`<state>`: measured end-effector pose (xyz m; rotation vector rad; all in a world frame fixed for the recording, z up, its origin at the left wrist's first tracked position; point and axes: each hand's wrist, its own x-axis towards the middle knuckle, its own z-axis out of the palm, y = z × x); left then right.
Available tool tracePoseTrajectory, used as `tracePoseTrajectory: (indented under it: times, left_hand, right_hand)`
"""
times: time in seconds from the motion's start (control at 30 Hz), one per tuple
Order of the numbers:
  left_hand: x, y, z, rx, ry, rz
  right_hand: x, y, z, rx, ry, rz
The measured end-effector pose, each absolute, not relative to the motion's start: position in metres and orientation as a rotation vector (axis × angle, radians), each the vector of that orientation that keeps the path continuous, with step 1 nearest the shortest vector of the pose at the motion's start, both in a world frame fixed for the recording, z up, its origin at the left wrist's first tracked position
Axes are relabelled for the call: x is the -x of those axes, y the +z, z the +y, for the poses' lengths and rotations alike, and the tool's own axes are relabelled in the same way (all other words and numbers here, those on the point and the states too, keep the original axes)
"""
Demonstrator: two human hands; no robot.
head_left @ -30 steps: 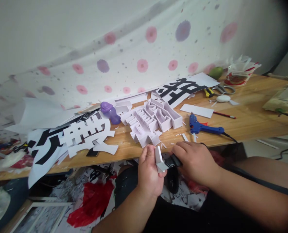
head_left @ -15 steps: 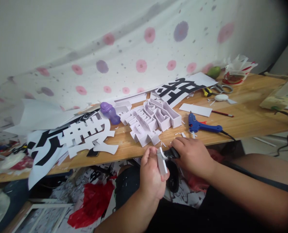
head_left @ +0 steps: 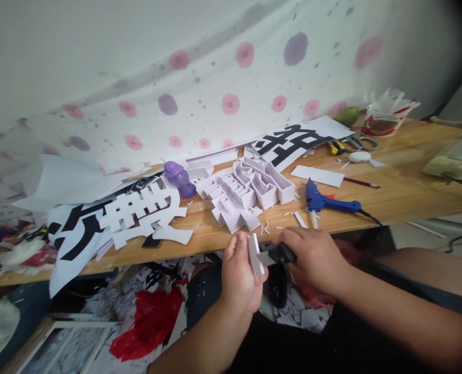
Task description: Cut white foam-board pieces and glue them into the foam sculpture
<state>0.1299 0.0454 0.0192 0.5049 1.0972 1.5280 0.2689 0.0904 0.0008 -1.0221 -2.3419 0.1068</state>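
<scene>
Just in front of the table edge, my left hand (head_left: 239, 275) is closed around a small white board piece (head_left: 255, 254), held upright. My right hand (head_left: 312, 257) grips a black-handled knife (head_left: 284, 253). The knife's pale blade meets the right edge of the white piece. On the table beyond stands a white hollow raised character (head_left: 246, 192) with thin walls. A blue glue gun (head_left: 328, 201) lies to its right.
Flat white cut-out characters (head_left: 137, 213) and black-printed sheets (head_left: 293, 143) lie on the wooden table (head_left: 406, 182). A purple bottle (head_left: 180, 179), scissors (head_left: 361, 142), a pencil (head_left: 361, 182) and a tub (head_left: 384, 122) also stand or lie there. Below are scraps and a red bag (head_left: 148, 322).
The knife has gone from the top end of the white piece down to its side edge, with my right hand slightly lower. White shavings lie on the table edge. The view has shifted slightly.
</scene>
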Motion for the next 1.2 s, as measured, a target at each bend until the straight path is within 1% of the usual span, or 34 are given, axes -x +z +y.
tracePoseTrajectory:
  times: [0.1,0.23,0.57,0.77,1.1,1.2]
  left_hand:
    - [-0.131,0.02,0.045,-0.516,1.538,1.083]
    - [-0.133,0.02,0.042,-0.48,1.521,1.075]
    - [-0.135,0.017,0.039,-0.482,1.486,1.057]
    - [-0.134,0.015,0.039,-0.474,1.459,1.063]
    - [-0.133,0.014,0.038,-0.438,1.44,1.046]
    - [-0.133,0.014,0.034,-0.445,1.436,1.049]
  right_hand:
    - [-0.265,-0.003,0.082,0.95,0.024,-2.343]
    - [-0.264,-0.004,0.085,0.978,-0.031,-2.326]
    - [-0.265,-0.002,0.094,1.045,-0.04,-2.298]
    - [-0.263,-0.001,0.097,1.128,0.014,-2.36]
    - [-0.26,-0.001,0.096,1.187,-0.045,-2.395]
    - [-0.26,0.0,0.101,1.281,-0.034,-2.412]
